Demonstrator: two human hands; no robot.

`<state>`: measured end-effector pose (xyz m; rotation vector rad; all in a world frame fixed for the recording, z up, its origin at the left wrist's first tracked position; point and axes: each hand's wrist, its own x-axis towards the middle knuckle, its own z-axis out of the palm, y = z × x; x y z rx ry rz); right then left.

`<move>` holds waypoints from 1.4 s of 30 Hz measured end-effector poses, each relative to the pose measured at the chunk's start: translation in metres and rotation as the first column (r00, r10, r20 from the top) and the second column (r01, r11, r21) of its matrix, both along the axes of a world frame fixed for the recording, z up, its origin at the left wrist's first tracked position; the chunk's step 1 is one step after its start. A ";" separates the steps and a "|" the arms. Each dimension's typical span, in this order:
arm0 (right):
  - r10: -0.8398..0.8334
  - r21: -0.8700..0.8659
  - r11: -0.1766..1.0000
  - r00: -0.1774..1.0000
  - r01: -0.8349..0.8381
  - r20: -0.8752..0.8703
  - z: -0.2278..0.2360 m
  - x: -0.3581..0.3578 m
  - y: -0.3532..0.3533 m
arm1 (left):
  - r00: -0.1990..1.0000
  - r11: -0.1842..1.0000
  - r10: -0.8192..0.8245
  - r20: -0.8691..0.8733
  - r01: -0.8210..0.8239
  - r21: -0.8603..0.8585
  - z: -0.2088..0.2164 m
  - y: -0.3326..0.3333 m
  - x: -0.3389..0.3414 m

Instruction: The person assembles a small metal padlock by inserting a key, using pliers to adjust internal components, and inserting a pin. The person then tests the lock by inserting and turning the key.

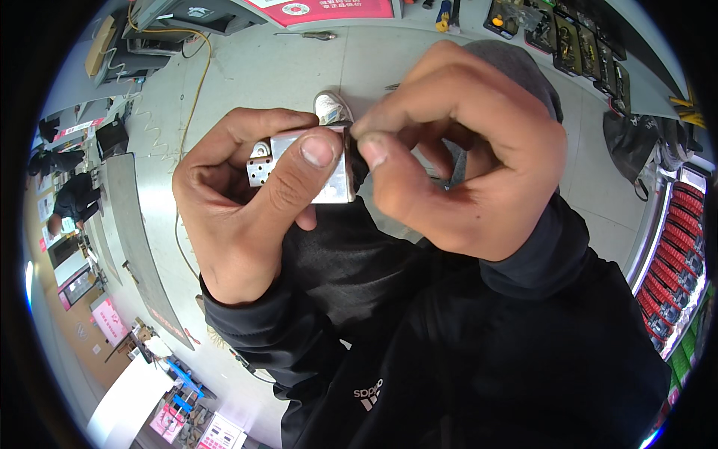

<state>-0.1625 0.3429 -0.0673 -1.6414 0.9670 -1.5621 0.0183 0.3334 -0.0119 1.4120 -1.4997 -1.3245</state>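
Note:
A silver lighter insert point(338, 183) with a perforated chimney lies sideways in my left hand point(235, 176). The thumb presses on its flat face and the other fingers curl behind it. Its holed windscreen end points left; the bottom end, with a narrow dark strip along it, points right. At that bottom end my right hand point(486, 161) is closed, thumb and forefinger tips pinched together against the dark edge. What sits between those tips is too small to make out. The remaining right fingers are curled in.
Below my hands are my dark-clothed legs and a white shoe point(329, 105) on the pale tiled floor. A screwdriver point(318, 35) lies farther off. Black parts trays point(572, 45) stand at upper right, red coiled hoses point(677, 254) at right. Another person point(75, 200) bends by a long bench at left.

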 end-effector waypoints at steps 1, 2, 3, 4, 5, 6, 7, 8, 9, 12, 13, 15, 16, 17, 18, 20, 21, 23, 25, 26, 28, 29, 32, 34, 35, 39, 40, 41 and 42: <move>-0.002 0.007 1.000 1.000 0.002 -0.002 0.001 0.000 0.000 | 1.000 1.000 0.001 -0.003 -0.001 -0.007 0.001 0.001 -0.001; 0.002 0.016 1.000 1.000 -0.002 -0.013 0.000 0.000 0.000 | 1.000 1.000 0.001 -0.006 -0.001 -0.013 0.002 0.001 -0.001; 0.007 0.023 1.000 1.000 -0.007 -0.017 0.001 0.000 0.000 | 1.000 1.000 0.003 -0.005 -0.003 -0.016 0.002 0.001 -0.001; 0.012 0.030 0.999 1.000 -0.011 -0.023 0.000 0.001 0.000 | 1.000 1.000 0.002 -0.005 -0.003 -0.018 0.001 0.001 0.000; 0.017 0.034 0.999 1.000 -0.017 -0.022 0.000 0.001 0.001 | 1.000 1.000 0.002 -0.005 -0.002 -0.020 0.000 0.001 0.000; 0.017 0.033 0.999 1.000 -0.016 -0.026 -0.001 0.001 0.001 | 1.000 1.000 0.006 0.005 -0.005 -0.019 -0.001 0.001 0.000; 0.018 0.032 0.999 0.999 -0.017 -0.028 -0.001 0.002 0.001 | 1.000 1.000 0.012 0.016 -0.011 -0.017 0.000 0.001 0.000; 0.014 0.025 1.000 0.999 -0.013 -0.036 -0.001 0.002 0.001 | 0.999 1.000 0.017 0.027 -0.017 -0.016 0.000 0.001 -0.001; 0.008 0.013 1.000 0.999 -0.007 -0.042 0.000 0.002 0.001 | 1.000 1.000 0.016 0.026 -0.016 -0.014 0.000 0.001 -0.001; -0.008 -0.019 1.000 0.999 0.007 -0.049 0.000 0.001 0.001 | 1.000 1.000 0.012 0.016 -0.012 -0.008 0.000 0.001 -0.002; -0.013 -0.021 1.000 0.999 0.012 -0.047 0.000 0.001 0.001 | 1.000 1.000 0.008 0.006 -0.008 -0.005 0.000 0.000 -0.001; -0.016 0.003 1.000 0.999 0.016 -0.040 0.000 0.000 0.001 | 1.000 1.000 0.008 0.003 -0.008 -0.005 0.000 0.000 -0.001; -0.018 0.012 1.000 0.999 0.019 -0.041 0.000 0.000 0.001 | 1.000 1.000 0.009 0.009 -0.009 -0.008 0.001 0.000 -0.002; -0.017 0.018 1.000 0.999 0.018 -0.050 0.000 0.000 0.001 | 1.000 1.000 0.011 0.016 -0.011 -0.011 0.002 0.000 -0.003; -0.014 0.020 1.000 0.998 0.015 -0.057 0.001 0.000 0.001 | 1.000 1.000 0.012 0.017 -0.012 -0.013 0.002 0.000 -0.003; -0.005 0.022 1.000 0.998 0.006 -0.067 0.001 0.000 0.001 | 1.000 1.000 0.013 0.020 -0.013 -0.015 0.000 0.000 -0.002; -0.006 0.017 1.000 0.998 0.007 -0.063 0.000 0.000 0.001 | 1.000 1.000 0.014 0.026 -0.014 -0.016 -0.001 0.000 -0.002; -0.011 0.000 1.000 0.999 0.011 -0.046 0.001 0.001 0.001 | 0.999 1.000 0.022 0.042 -0.021 -0.016 0.000 0.001 0.000; -0.020 -0.001 1.000 0.999 0.020 -0.043 0.001 0.001 0.002 | 0.999 1.000 0.024 0.026 -0.023 -0.016 0.000 0.001 -0.002; -0.023 0.009 1.000 0.998 0.024 -0.052 0.002 0.000 0.002 | 1.000 1.000 0.025 0.018 -0.025 -0.015 0.000 0.001 -0.003; -0.021 0.019 1.000 0.998 0.023 -0.064 0.003 -0.001 0.002 | 0.999 1.000 0.023 0.024 -0.023 -0.019 0.000 0.001 -0.004; -0.017 0.019 1.000 0.998 0.018 -0.066 0.002 -0.001 0.002 | 0.999 1.000 0.022 0.026 -0.022 -0.022 0.000 0.001 -0.004; -0.012 0.001 1.000 0.998 0.013 -0.069 0.001 0.000 0.001 | 0.997 0.998 0.059 -0.051 -0.059 0.008 0.000 -0.001 -0.001; -0.033 -0.012 0.999 0.998 0.032 -0.050 0.000 0.001 0.000 | 0.997 0.998 0.061 -0.056 -0.060 0.022 0.000 -0.001 -0.001; -0.052 -0.017 0.999 0.998 0.052 -0.030 0.001 0.003 0.000 | 0.996 0.998 0.062 -0.059 -0.061 0.030 0.000 0.000 -0.001; -0.067 0.012 0.998 0.998 0.067 -0.011 0.001 0.003 0.001 | 1.000 1.000 0.001 -0.011 -0.001 0.001 -0.003 0.000 0.003; -0.066 0.020 0.998 0.998 0.066 -0.017 0.002 0.003 0.001 | 1.000 1.000 0.006 -0.007 -0.006 -0.003 -0.002 0.000 0.001; -0.063 0.026 0.998 0.998 0.063 -0.030 0.001 0.003 0.001 | 1.000 1.000 0.011 -0.002 -0.011 -0.008 -0.002 0.000 0.000; -0.058 0.034 0.998 0.998 0.059 -0.029 0.001 0.003 0.001 | 1.000 1.000 0.010 0.000 -0.010 -0.009 -0.001 0.000 0.000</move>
